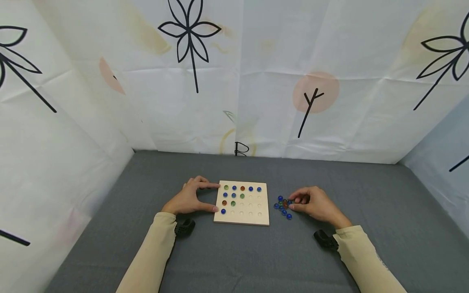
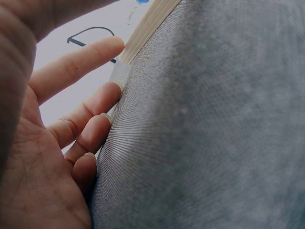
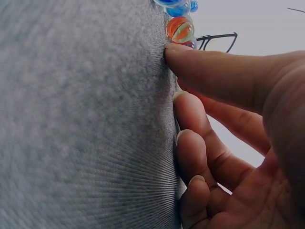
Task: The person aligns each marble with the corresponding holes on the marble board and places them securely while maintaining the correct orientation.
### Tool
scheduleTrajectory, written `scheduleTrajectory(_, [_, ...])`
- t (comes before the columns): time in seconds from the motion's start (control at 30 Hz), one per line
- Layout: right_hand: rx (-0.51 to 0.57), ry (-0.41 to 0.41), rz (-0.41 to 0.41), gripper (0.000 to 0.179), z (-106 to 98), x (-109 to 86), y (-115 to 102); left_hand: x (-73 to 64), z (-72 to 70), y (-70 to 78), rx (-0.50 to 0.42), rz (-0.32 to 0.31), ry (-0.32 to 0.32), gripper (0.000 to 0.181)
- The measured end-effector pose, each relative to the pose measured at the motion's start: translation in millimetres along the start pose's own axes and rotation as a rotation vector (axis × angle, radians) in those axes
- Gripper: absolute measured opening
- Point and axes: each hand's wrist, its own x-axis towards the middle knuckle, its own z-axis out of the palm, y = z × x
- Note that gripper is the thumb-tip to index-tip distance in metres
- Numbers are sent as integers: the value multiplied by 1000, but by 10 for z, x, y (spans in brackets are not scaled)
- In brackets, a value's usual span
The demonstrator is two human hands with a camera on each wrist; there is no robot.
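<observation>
A square wooden board [image 1: 250, 217] with rows of round hollows lies on the grey cloth. Blue, green and amber-red marbles fill its back row and part of the rows in front, mostly toward the left. My left hand [image 1: 190, 198] touches the board's left side, index fingertip near the back corner and thumb near the front one, other fingers loosely bent. To the right of the board lies a loose cluster of marbles [image 1: 283, 212], mostly blue. My right hand [image 1: 314, 203] is at its right edge, thumb and index finger pinching a blue marble [image 1: 290, 202]. An orange-and-green marble [image 3: 180, 29] shows beyond the thumb.
Grey cloth [image 1: 234, 260] covers the table. White fabric with flower and tree drawings [image 1: 271, 114] hangs behind it and along both sides. Dark straps with devices [image 1: 185, 228] sit on both wrists.
</observation>
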Motion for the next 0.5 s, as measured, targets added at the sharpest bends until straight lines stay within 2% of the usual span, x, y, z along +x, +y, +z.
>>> scheduleTrajectory(0.27, [-24,26,-22,14,0,2,-11,5,-7,8,-1,-1,2,72])
scheduleTrajectory(0.5, [-24,88,-4,15,-1,1,-12,5,-6,5,-7,-11,3,72])
